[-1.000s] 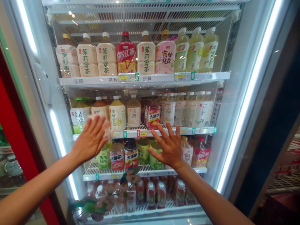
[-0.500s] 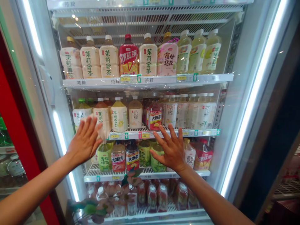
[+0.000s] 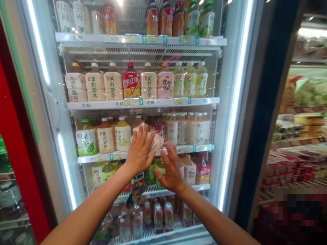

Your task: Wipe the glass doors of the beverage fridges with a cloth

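Note:
A pale cloth (image 3: 157, 142) lies against the glass door of a lit drinks cooler, in front of the middle shelf. My left hand (image 3: 140, 148) presses flat on it with fingers spread, covering part of it. Just to the right, my right hand (image 3: 170, 169) is raised with its fingers apart and nothing in it; whether it touches the glass cannot be told. Behind the glass are a green-labelled bottle (image 3: 86, 139), a red bottle (image 3: 131, 83) and several cream-labelled bottles.
Shelf edges (image 3: 143, 103) run across behind the door. A red frame (image 3: 17, 136) stands at the left and a dark frame (image 3: 265, 102) at the right. Beyond it are shelves of packaged goods (image 3: 286, 163). Leaves (image 3: 135, 197) show low at the centre.
My left hand and the cloth have moved right, close to my right hand. The view has shifted, showing a higher shelf and more goods at the right.

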{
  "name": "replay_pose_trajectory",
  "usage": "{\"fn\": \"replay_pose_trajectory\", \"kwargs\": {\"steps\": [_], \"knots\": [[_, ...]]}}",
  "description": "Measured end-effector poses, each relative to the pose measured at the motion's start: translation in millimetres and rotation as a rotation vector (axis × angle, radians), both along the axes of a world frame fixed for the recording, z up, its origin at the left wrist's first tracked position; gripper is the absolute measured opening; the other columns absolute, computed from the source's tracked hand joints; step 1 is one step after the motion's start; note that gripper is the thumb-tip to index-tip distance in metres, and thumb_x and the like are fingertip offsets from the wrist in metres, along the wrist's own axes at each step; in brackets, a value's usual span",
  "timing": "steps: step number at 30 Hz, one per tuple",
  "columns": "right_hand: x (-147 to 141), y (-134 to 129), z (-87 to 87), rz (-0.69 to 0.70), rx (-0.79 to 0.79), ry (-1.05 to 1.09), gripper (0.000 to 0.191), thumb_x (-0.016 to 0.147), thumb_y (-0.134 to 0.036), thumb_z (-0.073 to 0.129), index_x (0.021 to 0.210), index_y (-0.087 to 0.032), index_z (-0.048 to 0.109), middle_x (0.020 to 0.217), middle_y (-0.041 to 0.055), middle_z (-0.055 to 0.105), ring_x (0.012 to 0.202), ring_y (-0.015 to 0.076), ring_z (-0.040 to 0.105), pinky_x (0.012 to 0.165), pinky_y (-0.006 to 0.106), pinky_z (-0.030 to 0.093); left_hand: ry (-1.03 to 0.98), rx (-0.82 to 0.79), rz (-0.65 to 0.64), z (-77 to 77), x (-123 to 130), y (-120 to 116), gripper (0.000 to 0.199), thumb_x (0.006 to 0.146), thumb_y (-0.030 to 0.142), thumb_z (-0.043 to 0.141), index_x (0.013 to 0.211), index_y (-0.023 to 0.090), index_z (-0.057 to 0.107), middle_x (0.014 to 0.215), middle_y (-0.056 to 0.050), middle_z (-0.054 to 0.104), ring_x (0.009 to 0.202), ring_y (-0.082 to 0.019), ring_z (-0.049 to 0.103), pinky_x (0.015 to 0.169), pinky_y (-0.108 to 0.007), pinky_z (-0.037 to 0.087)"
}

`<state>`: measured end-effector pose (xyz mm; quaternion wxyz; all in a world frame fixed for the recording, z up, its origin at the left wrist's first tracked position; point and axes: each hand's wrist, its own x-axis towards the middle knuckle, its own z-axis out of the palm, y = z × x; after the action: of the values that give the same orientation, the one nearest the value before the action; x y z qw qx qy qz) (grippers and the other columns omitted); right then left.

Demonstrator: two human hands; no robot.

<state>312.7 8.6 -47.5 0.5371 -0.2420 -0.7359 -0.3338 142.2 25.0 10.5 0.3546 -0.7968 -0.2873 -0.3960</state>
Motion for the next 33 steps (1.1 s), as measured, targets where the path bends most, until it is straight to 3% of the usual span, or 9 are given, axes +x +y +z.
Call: {"fn": "replay_pose_trajectory", "kwargs": {"steps": [3, 6, 11, 15, 19, 22, 25, 30, 33], "knots": [[-17, 6, 19.8, 0.174, -0.016, -0.074, 0.081, 0.102, -0.045, 0.038, 0.166, -0.021, -0.006, 0.174, 0.0069, -0.008, 0.161, 0.0307, 0.004, 0.124, 0.06, 0.03, -0.075, -0.014, -0.196, 12.4, 8, 6, 0.09, 0.096, 0.026, 0.047, 0.163, 0.024, -0.013, 0.172, -0.008, -0.015, 0.16, -0.025, -0.008, 0.129, -0.059, 0.02], [-23, 22, 32.8, 0.182, -0.094, -0.134, 0.087, 0.102, -0.055, 0.037, 0.165, -0.018, -0.011, 0.174, 0.0127, -0.008, 0.161, 0.031, 0.002, 0.124, 0.061, 0.029, -0.02, -0.031, -0.252, 17.5, -17, 2, 0.094, 0.093, 0.026, 0.053, 0.164, 0.02, -0.009, 0.173, -0.011, -0.01, 0.161, -0.026, -0.001, 0.127, -0.054, 0.028], [-17, 25, 40.7, -0.031, -0.137, -0.349, 0.09, 0.101, -0.062, 0.044, 0.166, -0.013, 0.004, 0.172, 0.0165, 0.016, 0.161, 0.0302, 0.008, 0.128, 0.057, 0.021, 0.256, 0.097, -0.062, 40.9, -80, -20, 0.085, 0.094, 0.024, 0.053, 0.165, 0.018, 0.005, 0.172, -0.013, 0.015, 0.16, -0.027, 0.011, 0.13, -0.053, 0.022], [15, 24, 54.4, -0.189, -0.095, -0.47, 0.09, 0.1, -0.068, 0.042, 0.166, -0.019, 0.006, 0.172, 0.0087, 0.017, 0.161, 0.0265, 0.009, 0.131, 0.055, 0.01, 0.3, 0.165, 0.047, 75.2, -93, -25, 0.082, 0.098, 0.026, 0.05, 0.165, 0.022, 0.002, 0.171, -0.01, 0.019, 0.16, -0.025, 0.009, 0.131, -0.052, 0.017], [93, 45, 93.4, -0.347, -0.089, -0.167, 0.085, 0.102, -0.069, 0.032, 0.165, -0.026, -0.003, 0.174, 0.0067, -0.009, 0.161, 0.0322, -0.005, 0.127, 0.066, 0.004, 0.339, 0.187, 0.061, 89.6, -79, -13, 0.08, 0.1, 0.033, 0.047, 0.165, 0.024, 0.0, 0.172, -0.004, 0.019, 0.16, -0.023, 0.005, 0.133, -0.05, 0.009], [127, 60, 126.4, -0.453, -0.126, 0.236, 0.081, 0.104, -0.066, 0.015, 0.166, -0.016, -0.002, 0.173, 0.0164, -0.01, 0.16, 0.0358, -0.008, 0.124, 0.071, 0.006, 0.251, 0.22, 0.111, 81.7, -66, 2, 0.078, 0.102, 0.041, 0.045, 0.165, 0.024, 0.002, 0.172, -0.004, 0.017, 0.16, -0.023, 0.003, 0.132, -0.051, 0.002], [97, 59, 127.9, -0.486, -0.117, 0.337, 0.087, 0.103, -0.069, 0.011, 0.165, -0.009, -0.003, 0.173, 0.0204, -0.006, 0.16, 0.0333, -0.008, 0.126, 0.066, 0.004, 0.202, 0.231, 0.155, 71.6, -58, 14, 0.078, 0.102, 0.049, 0.043, 0.165, 0.023, 0.004, 0.172, -0.005, 0.016, 0.16, -0.024, 0.005, 0.132, -0.052, -0.002], [25, 37, 91.2, -0.408, -0.054, -0.379, 0.104, 0.094, -0.082, 0.03, 0.165, -0.015, -0.007, 0.175, 0.011, 0.003, 0.161, 0.0287, -0.006, 0.13, 0.057, 0.006, 0.153, 0.224, 0.123, 66.5, -58, 16, 0.078, 0.099, 0.051, 0.047, 0.164, 0.03, 0.011, 0.173, 0.001, 0.012, 0.16, -0.027, -0.003, 0.131, -0.055, -0.004], [37, 36, 115.3, -0.446, -0.063, -0.346, 0.1, 0.097, -0.076, 0.033, 0.163, -0.02, -0.015, 0.175, 0.0091, -0.002, 0.161, 0.0277, -0.007, 0.13, 0.059, 0.008, 0.12, 0.227, 0.139, 64.4, -56, 14, 0.079, 0.099, 0.05, 0.05, 0.164, 0.029, 0.012, 0.172, 0.0, 0.012, 0.16, -0.027, -0.005, 0.131, -0.054, -0.005]]}}
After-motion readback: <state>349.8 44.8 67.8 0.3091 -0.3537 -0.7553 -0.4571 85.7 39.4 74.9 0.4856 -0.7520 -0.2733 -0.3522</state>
